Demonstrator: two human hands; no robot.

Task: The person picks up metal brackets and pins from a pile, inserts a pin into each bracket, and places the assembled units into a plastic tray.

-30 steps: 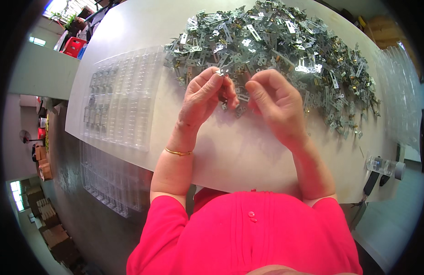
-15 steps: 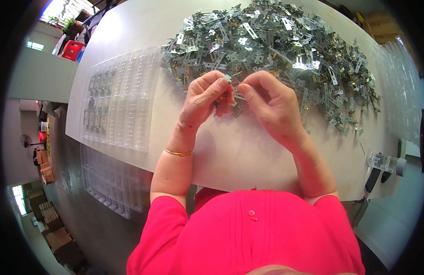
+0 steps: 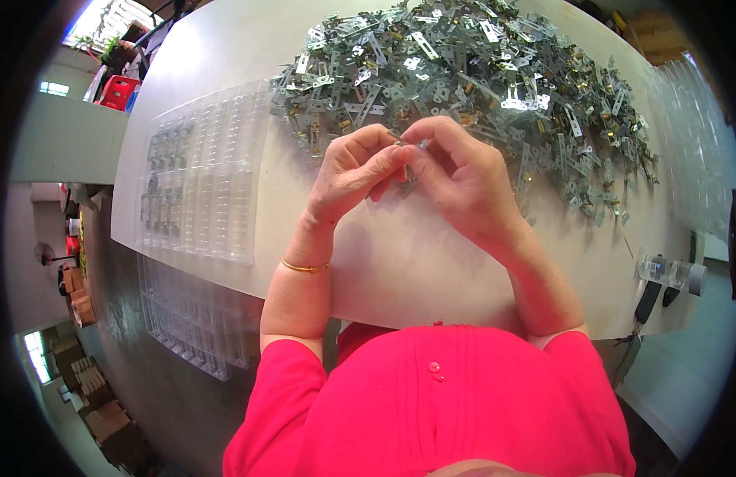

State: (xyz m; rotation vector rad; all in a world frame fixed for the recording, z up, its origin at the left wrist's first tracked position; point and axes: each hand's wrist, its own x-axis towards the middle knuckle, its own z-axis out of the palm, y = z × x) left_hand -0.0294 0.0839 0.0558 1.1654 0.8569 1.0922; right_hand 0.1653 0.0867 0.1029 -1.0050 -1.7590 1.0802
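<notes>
Just in front of the pile of small stamped metal parts (image 3: 431,67), my two hands meet above the table. My left hand (image 3: 360,171) is closed, thumb and forefinger pinching a small silvery metal part (image 3: 400,142). Its other fingers curl under, and what they may hold is hidden. From the other side my right hand (image 3: 467,179) is closed too, its thumb and forefinger pinching a small metal piece (image 3: 422,145) against that part. My fingertips cover most of both pieces, so their exact shape does not show.
A clear plastic tray (image 3: 240,183) at the left holds metal parts in its left columns. More clear trays (image 3: 197,310) sit lower, beyond the table edge. Stacked clear plastic (image 3: 694,151) stands at the right. A clear bottle (image 3: 670,273) lies near the right edge.
My right hand has come left, closing the gap, so the fingertips of both hands now touch. The small part in my left fingers is more covered than before.
</notes>
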